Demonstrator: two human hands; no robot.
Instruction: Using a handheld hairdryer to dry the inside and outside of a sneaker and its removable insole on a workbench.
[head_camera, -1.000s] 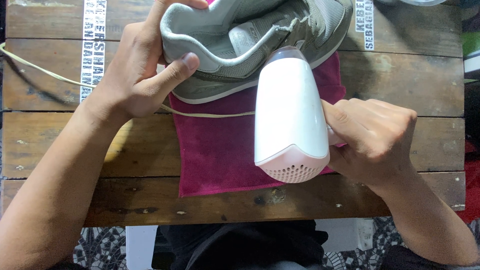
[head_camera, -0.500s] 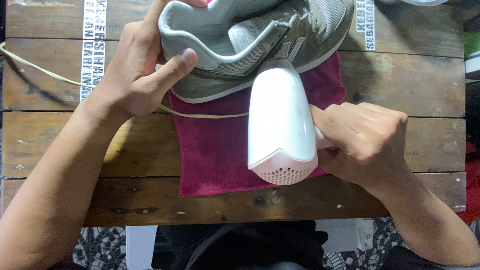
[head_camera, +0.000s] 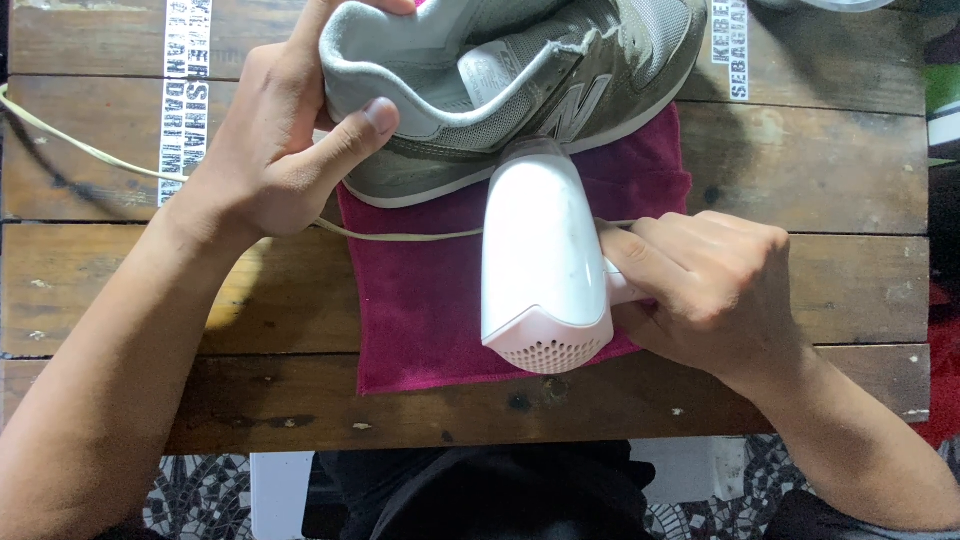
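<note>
A grey sneaker with a white sole lies tilted on a magenta towel. My left hand grips its heel, thumb pressed on the side. My right hand holds the handle of a white hair dryer, whose nozzle points at the sneaker's side and whose vented back faces me. The dryer's cream cord runs left across the towel under my left hand.
Everything rests on a dark wooden plank table with white lettered strips at the back left and back right. The table's near edge is just below the towel. Patterned floor shows beneath.
The hair dryer and my right hand have shifted slightly left and toward the sneaker's side. My left hand keeps its grip on the heel.
</note>
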